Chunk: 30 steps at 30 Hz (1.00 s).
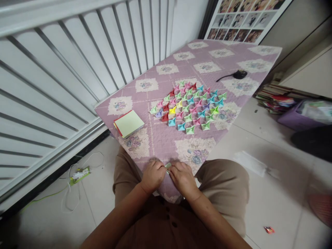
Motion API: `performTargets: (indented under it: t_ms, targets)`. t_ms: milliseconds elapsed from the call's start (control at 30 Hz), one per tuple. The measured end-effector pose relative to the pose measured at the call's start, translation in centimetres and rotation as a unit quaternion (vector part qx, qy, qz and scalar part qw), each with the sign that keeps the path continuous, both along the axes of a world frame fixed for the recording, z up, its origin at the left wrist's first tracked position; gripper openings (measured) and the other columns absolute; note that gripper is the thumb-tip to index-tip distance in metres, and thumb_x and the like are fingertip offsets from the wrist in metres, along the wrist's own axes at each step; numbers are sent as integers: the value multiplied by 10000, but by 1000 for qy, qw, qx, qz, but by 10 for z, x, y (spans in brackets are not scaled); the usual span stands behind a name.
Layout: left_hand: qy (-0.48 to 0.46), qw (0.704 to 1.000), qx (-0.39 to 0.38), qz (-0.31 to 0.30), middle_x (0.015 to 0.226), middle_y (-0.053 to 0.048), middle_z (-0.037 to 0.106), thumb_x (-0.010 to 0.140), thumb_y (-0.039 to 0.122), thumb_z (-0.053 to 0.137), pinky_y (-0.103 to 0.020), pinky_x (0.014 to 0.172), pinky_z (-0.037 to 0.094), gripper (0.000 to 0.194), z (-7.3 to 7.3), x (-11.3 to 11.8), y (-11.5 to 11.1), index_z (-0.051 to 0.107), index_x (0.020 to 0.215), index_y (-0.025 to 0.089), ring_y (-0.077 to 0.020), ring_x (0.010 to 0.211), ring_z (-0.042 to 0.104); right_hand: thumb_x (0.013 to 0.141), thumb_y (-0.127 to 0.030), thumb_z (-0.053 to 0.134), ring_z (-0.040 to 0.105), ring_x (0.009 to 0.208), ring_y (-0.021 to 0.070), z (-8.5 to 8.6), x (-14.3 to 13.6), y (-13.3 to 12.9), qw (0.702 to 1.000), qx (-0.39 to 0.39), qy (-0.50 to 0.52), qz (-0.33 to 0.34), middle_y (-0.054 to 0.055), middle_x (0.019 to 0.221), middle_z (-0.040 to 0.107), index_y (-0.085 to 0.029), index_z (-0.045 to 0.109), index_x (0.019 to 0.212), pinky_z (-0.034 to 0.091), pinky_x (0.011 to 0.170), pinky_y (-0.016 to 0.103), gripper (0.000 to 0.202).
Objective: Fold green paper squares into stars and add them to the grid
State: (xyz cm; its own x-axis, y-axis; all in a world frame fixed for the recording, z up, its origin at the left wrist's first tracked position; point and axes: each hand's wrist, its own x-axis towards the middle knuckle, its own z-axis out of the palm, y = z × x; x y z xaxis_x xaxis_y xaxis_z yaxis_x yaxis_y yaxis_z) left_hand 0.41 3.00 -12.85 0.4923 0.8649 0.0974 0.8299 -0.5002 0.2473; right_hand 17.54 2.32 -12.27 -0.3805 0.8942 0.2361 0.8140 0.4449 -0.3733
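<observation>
A small piece of pale green paper is between my two hands at the near edge of the table, mostly covered by fingers. My left hand grips it from the left, fingers curled. From the other side my right hand pinches it, its fingertips close to the left ones. How the paper is folded is hidden. Farther out, several small folded paper pieces in green, pink, blue, red, yellow and purple stand in rows. To the left lies a stack of square paper sheets, pale green on top.
A purple patterned cloth covers the table. White slatted railing borders its left side. A black object with a short cord lies toward the back right. A green power strip and cables are on the floor at left.
</observation>
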Motion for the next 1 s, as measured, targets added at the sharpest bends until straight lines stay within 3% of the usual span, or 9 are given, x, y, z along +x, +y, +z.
performTargets:
  t_ms: [267,567,1000]
  targets:
    - [-22,999,-32,17,893,-52,609,914,236,465,-332,790,413,226,9,3,0,670,830,196,-194,870,504,880,-254,543,526,828,203,-8,14,4,998,-6,58,10,64,893,626,-197,642,884,389,760,336,114]
    - [-84,994,-54,36,880,-39,606,886,216,503,-316,808,415,177,7,3,2,655,798,190,-179,868,515,892,-276,533,514,789,188,-6,20,9,1000,-13,24,13,42,819,603,-196,632,807,372,737,312,153]
    - [2,984,-148,97,898,-41,612,893,271,496,-285,776,401,170,22,9,11,635,833,193,-178,875,545,894,-285,529,510,794,189,10,16,17,997,-61,-48,-11,55,817,594,-196,638,783,361,725,304,179]
